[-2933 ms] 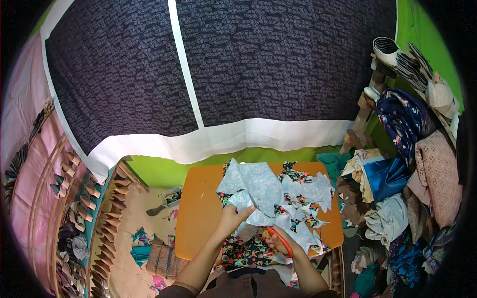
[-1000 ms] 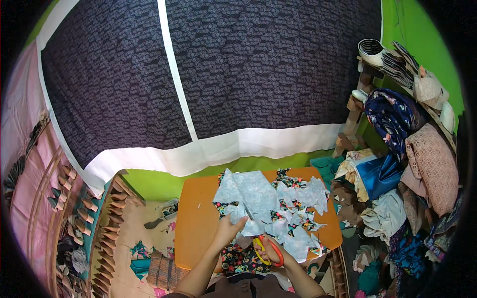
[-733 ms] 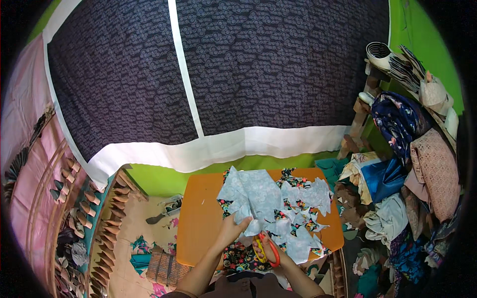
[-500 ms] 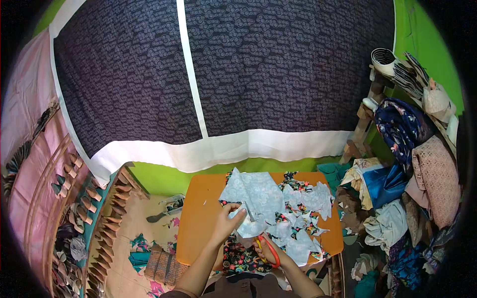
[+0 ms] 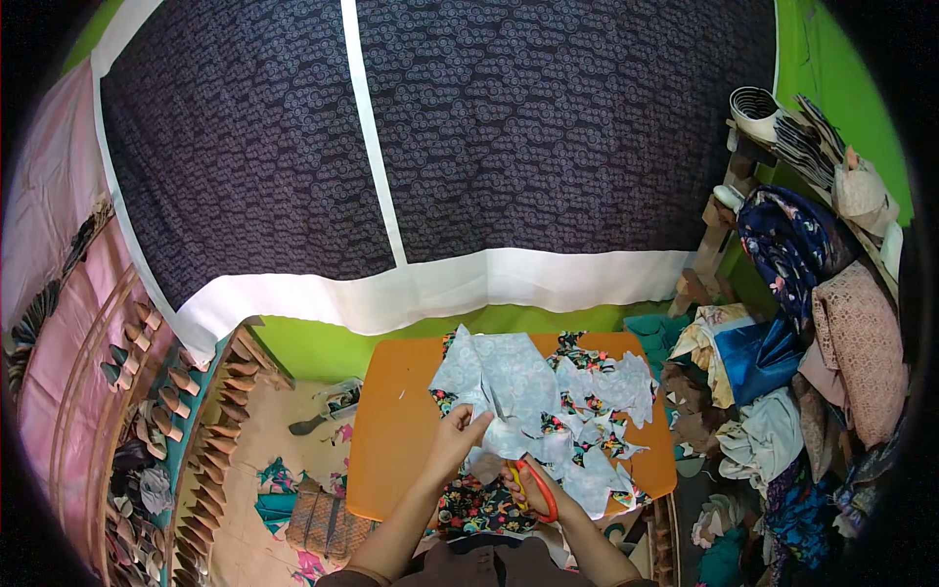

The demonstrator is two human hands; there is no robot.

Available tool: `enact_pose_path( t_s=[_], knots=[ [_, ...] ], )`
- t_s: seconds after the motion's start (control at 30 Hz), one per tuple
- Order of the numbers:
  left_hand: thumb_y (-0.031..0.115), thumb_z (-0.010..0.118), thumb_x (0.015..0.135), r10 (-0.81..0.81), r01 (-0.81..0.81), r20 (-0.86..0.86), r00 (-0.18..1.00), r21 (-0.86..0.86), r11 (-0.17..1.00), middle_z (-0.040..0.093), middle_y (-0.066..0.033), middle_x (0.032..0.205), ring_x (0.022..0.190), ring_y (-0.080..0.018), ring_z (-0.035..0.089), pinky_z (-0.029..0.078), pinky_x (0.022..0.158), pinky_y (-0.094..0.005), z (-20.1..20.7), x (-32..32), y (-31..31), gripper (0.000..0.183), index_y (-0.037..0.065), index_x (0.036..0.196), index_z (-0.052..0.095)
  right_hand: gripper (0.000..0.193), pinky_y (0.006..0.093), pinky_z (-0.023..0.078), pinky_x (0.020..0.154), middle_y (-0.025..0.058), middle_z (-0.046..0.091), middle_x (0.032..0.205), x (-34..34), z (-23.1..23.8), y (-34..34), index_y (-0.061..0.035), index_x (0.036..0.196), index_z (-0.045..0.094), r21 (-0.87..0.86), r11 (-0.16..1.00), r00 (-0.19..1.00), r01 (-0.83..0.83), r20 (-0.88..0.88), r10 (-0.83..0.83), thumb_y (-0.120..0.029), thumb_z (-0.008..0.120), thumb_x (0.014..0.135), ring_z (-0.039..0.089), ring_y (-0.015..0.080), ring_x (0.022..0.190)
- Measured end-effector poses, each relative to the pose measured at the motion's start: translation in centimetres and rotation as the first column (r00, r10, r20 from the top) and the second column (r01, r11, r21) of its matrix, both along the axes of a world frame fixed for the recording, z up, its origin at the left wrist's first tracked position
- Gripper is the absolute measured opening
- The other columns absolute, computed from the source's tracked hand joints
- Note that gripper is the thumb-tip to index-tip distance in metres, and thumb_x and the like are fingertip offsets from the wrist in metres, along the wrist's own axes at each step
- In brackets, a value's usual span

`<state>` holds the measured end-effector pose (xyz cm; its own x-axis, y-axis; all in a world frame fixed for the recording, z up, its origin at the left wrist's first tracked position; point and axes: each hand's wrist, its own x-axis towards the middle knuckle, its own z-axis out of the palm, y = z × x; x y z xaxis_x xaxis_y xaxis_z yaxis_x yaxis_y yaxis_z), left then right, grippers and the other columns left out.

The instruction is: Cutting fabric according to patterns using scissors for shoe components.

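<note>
My right hand (image 5: 541, 481) is closed round scissors with red and yellow handles (image 5: 550, 499). Their blades point up-left at the fabric and are mostly hidden. My left hand (image 5: 458, 432) pinches the edge of a large piece of floral fabric (image 5: 509, 367), its pale bluish-white back facing up. Dark floral print shows where the fabric turns over. A small brownish-grey patch (image 5: 484, 468) sits between my hands; I cannot make out what it is. More dark floral cloth (image 5: 479, 509) lies at the near table edge, against my body. Jagged cut fabric pieces (image 5: 611, 382) are spread on the right.
The orange table (image 5: 391, 421) stands before me. Racks of wooden shoe lasts (image 5: 220, 430) line the left side. Heaped cloths (image 5: 768, 440) fill the right. Scraps (image 5: 276, 509) and a woven brown bundle (image 5: 328, 523) lie on the floor. A dark patterned curtain (image 5: 548, 137) hangs behind.
My left hand has shifted slightly, and the fabric flap it held up now lies lower, with a fold above the fingers. My right hand with the scissors has moved slightly right.
</note>
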<state>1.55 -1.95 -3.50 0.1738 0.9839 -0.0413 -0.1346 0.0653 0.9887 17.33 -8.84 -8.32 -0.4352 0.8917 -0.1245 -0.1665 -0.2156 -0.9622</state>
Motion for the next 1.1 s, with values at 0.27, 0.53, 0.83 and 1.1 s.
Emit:
enact_pose_path(
  t_s=[0.27,0.53,0.83,1.1],
  knots=[
    [0.013,0.057,0.079,0.143,-0.147,0.075,0.987,0.048,0.988,0.051,0.0008,0.068,0.060,-0.0028,0.043,0.034,0.050,-0.0180,-0.4,0.3,0.1,0.014,0.001,0.079,0.049,0.056,0.0157,0.030,0.052,-0.0010,0.035,0.080,-0.3,-0.1,0.0,-0.0082,0.101,0.033,0.086,0.996,1.000,0.009,0.029,-0.012,-0.059,0.036,0.077,0.031,0.0050,0.063],
    [0.010,0.061,0.075,0.177,-0.174,-0.008,0.984,0.122,0.977,0.048,0.0025,0.064,0.058,-0.0021,0.041,0.032,0.049,-0.0175,-1.2,0.4,0.4,0.016,0.002,0.073,0.048,0.057,0.0161,0.031,0.054,-0.0001,0.035,0.082,-0.3,-0.6,0.1,-0.0081,0.101,0.032,0.089,0.996,0.998,-0.003,0.057,-0.002,-0.060,0.037,0.077,0.031,0.0049,0.064],
    [0.013,0.065,0.071,0.225,-0.204,-0.117,0.967,0.169,0.964,0.036,0.0054,0.057,0.054,-0.0035,0.031,0.026,0.046,-0.0198,-2.7,0.1,0.9,0.026,0.005,0.064,0.041,0.058,0.0155,0.029,0.050,-0.0014,0.034,0.079,-0.6,0.4,0.2,-0.0081,0.099,0.033,0.139,0.990,0.996,0.034,0.075,-0.045,-0.062,0.035,0.076,0.030,0.0043,0.061],
    [0.014,0.065,0.071,0.152,-0.132,-0.130,0.980,0.151,0.980,0.033,0.0049,0.058,0.054,-0.0038,0.030,0.025,0.046,-0.0199,-1.6,0.7,0.7,0.027,0.005,0.065,0.041,0.059,0.0156,0.027,0.048,-0.0008,0.033,0.078,-0.8,-1.2,0.2,-0.0075,0.098,0.033,0.155,0.984,0.995,0.083,0.045,-0.091,-0.062,0.034,0.076,0.029,0.0047,0.060]
  ],
)
